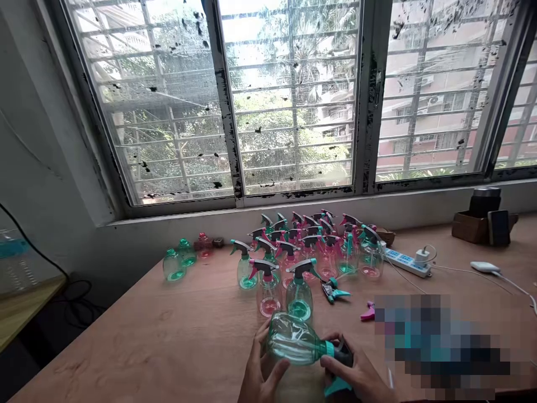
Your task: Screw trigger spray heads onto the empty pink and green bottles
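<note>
A clear green spray bottle (293, 338) lies sideways between my hands, low over the table's front. My left hand (262, 364) wraps round the bottle's base end, thumb below and fingers behind. At the other end, my right hand (356, 366) grips the black and teal spray head (335, 352) by its collar; part of the head is hidden by the fingers. Just beyond stand a green bottle (299, 296) and a pink bottle (269, 294), both with spray heads on. A loose teal and black spray head (333, 291) lies to their right.
Several pink and green spray bottles (310, 246) stand grouped behind. Headless bottles (174, 266) stand at the back left. A power strip (406, 262) with cables, a white plug-in device (484, 267) and a brown box (465, 226) with a phone are right. A pixelated area (440, 341) covers the front right.
</note>
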A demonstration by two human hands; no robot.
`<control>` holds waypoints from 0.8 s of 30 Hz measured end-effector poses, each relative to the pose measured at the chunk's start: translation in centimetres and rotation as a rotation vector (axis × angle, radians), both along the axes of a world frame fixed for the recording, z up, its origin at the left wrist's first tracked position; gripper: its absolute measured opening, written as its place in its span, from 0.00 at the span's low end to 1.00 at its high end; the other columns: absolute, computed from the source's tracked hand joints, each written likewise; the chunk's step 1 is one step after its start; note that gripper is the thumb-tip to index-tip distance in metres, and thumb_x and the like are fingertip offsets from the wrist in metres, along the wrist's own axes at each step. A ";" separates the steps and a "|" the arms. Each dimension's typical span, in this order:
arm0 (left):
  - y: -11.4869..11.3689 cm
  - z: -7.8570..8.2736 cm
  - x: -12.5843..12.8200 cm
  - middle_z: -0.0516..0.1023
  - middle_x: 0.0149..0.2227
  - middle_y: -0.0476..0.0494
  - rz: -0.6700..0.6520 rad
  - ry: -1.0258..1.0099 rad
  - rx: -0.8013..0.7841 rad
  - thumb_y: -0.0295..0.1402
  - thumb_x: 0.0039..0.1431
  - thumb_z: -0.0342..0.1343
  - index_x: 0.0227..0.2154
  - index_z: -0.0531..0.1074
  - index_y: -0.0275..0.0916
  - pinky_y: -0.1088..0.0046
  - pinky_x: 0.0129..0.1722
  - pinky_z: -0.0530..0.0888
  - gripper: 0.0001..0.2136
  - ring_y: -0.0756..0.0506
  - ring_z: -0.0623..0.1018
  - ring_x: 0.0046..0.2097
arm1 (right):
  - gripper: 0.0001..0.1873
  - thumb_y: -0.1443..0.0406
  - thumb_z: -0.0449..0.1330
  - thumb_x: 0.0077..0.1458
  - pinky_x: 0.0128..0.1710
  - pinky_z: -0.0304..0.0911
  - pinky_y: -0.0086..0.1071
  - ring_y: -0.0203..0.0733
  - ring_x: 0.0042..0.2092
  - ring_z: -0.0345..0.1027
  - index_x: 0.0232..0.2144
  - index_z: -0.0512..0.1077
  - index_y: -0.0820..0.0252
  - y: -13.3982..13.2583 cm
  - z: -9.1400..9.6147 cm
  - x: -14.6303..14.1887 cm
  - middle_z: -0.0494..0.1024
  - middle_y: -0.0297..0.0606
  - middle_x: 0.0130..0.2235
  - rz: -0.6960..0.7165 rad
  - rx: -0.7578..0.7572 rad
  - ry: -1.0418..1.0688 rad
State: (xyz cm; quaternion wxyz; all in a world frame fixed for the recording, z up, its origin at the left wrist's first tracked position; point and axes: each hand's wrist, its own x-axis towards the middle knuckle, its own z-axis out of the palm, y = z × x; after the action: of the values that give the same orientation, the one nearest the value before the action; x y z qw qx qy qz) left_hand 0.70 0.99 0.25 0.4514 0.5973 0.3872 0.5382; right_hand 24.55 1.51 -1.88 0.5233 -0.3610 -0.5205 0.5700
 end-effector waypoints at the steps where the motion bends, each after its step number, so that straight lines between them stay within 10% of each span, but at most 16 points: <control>1: 0.0 -0.1 0.0 0.63 0.68 0.33 -0.007 0.007 -0.005 0.46 0.60 0.62 0.63 0.64 0.44 0.52 0.62 0.70 0.29 0.29 0.67 0.67 | 0.22 0.52 0.71 0.51 0.28 0.68 0.32 0.40 0.27 0.74 0.39 0.70 0.59 0.0 0.1 0.0 0.76 0.30 0.28 0.002 -0.001 0.000; 24: 0.1 -0.7 0.7 0.63 0.68 0.37 0.202 0.090 0.171 0.46 0.60 0.60 0.56 0.71 0.45 0.55 0.62 0.71 0.22 0.33 0.68 0.66 | 0.24 0.50 0.71 0.50 0.25 0.67 0.31 0.42 0.24 0.74 0.39 0.70 0.59 1.0 -1.3 -0.1 0.78 0.31 0.23 -0.030 -0.006 0.046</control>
State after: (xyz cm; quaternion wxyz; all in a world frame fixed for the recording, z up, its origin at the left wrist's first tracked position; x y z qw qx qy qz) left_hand 1.38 1.09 -0.48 0.3245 0.6150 0.4179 0.5846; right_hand 24.46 2.49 -3.18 0.5426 -0.3571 -0.5013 0.5717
